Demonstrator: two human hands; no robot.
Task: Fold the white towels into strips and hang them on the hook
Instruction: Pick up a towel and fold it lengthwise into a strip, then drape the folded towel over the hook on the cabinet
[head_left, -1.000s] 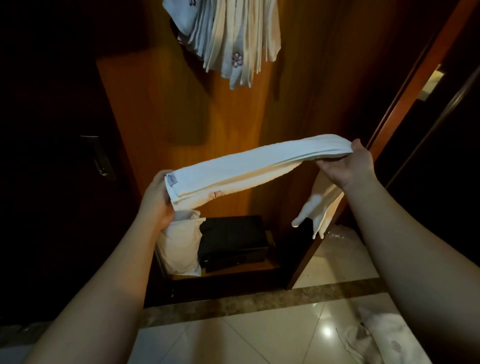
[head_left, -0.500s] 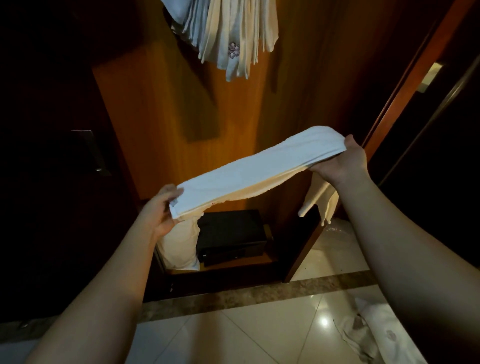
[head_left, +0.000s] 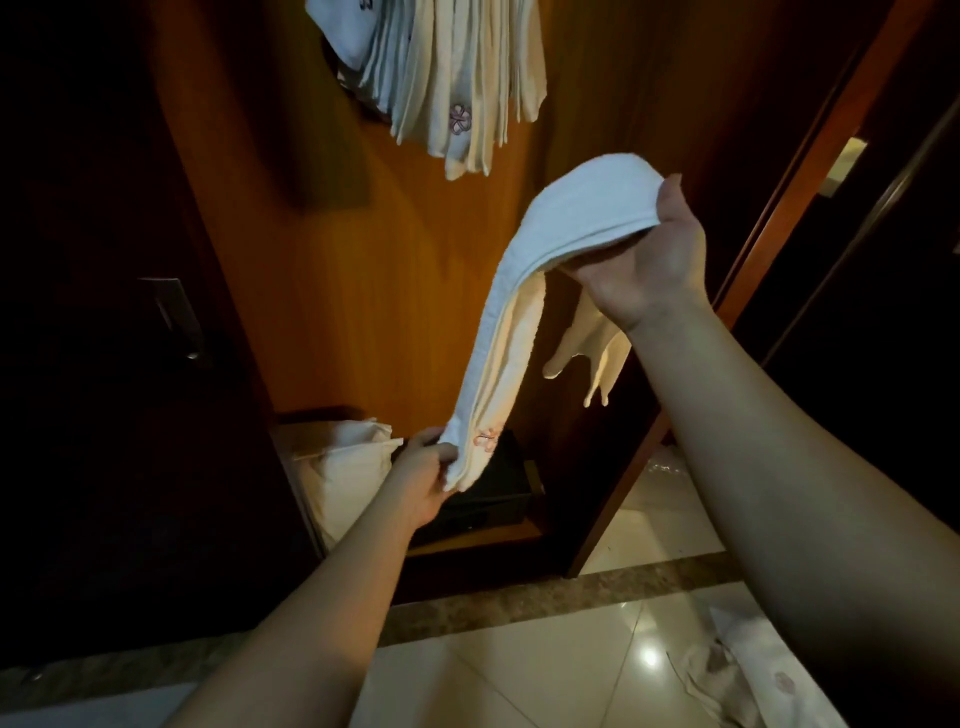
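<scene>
I am holding the terry towel (head_left: 524, 291) — right hand (head_left: 644, 270) gripping the fold, left hand (head_left: 421, 480) pinching the flower-stitched end.

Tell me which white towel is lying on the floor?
The crumpled towel at the bottom right lies on the tiles. The folded strip is held up by both hands, and the others hang at the top.

right hand (head_left: 647, 260) has lifted the towel strip (head_left: 524, 312); left hand (head_left: 423, 480) dropped lower.
</scene>
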